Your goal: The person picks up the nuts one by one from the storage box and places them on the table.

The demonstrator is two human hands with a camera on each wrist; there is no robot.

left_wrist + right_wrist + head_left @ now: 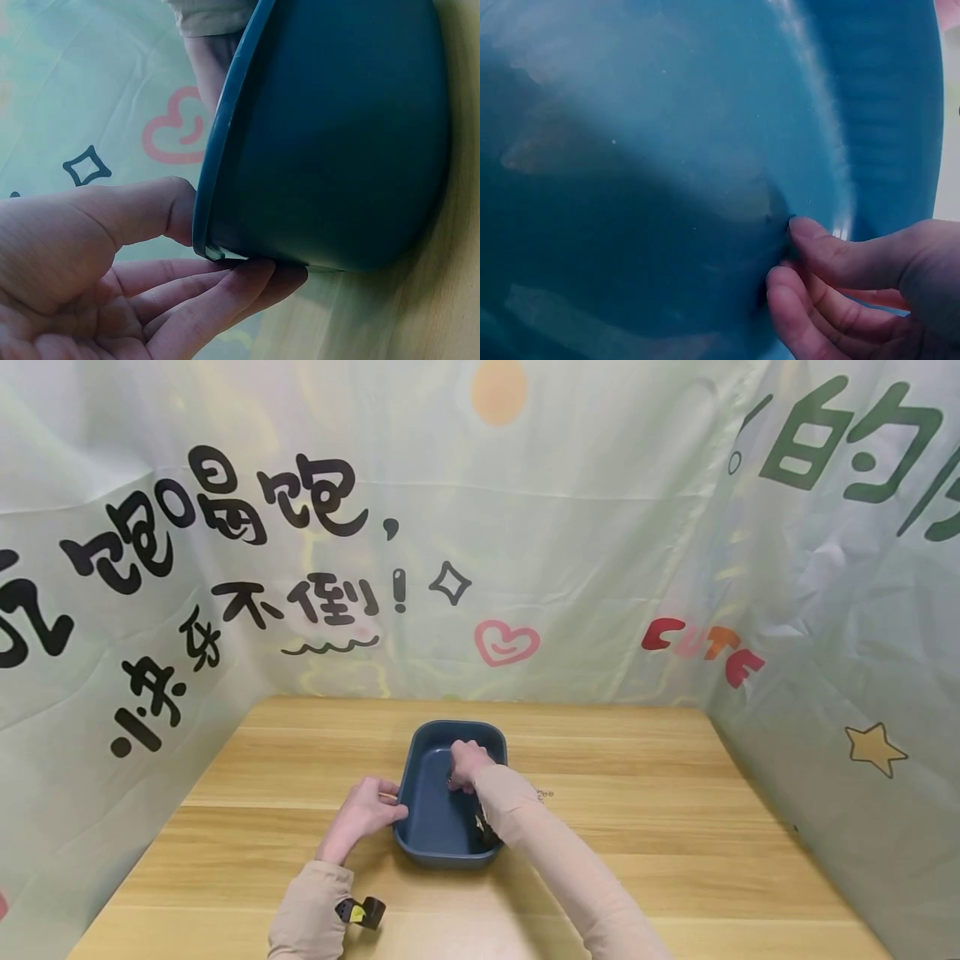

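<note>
A dark blue plastic basin point(441, 810), rectangular with rounded corners, stands on the wooden table. My left hand point(366, 814) holds its left side; in the left wrist view the thumb point(154, 210) lies at the rim and the fingers point(217, 307) reach along the outer wall. Inside the basin is my right hand point(468, 762), its thumb and bent fingertips close together near the floor in the right wrist view. Tiny dark specks show by the thumb tip point(804, 226); whether anything is pinched there cannot be made out.
The wooden table point(637, 827) extends around the basin. Printed fabric sheets point(600, 568) with lettering, a heart and a star enclose its back and sides. A small black and yellow device point(362, 912) is on my left wrist; a dark one point(486, 831) shows under the right forearm.
</note>
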